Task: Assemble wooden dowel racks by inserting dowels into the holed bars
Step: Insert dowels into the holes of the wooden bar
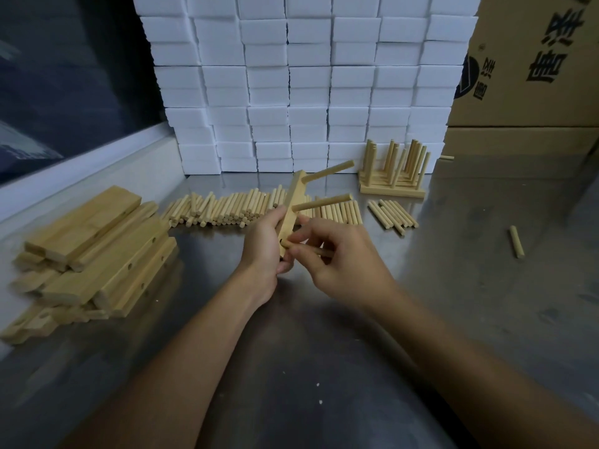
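Left hand is gripping the light, stiff bar mid-length above the surface, while right hand is pinching a smooth dowel near its tip, entering the 6 o'clock hole.

Steel desk: holed bars piled left, loose dowels far centre, finished racks far right.

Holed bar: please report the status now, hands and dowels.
Left hand grips holed bar. Right hand pinches third dowel at the lower hole. Two dowels already seated. Nothing in the way.
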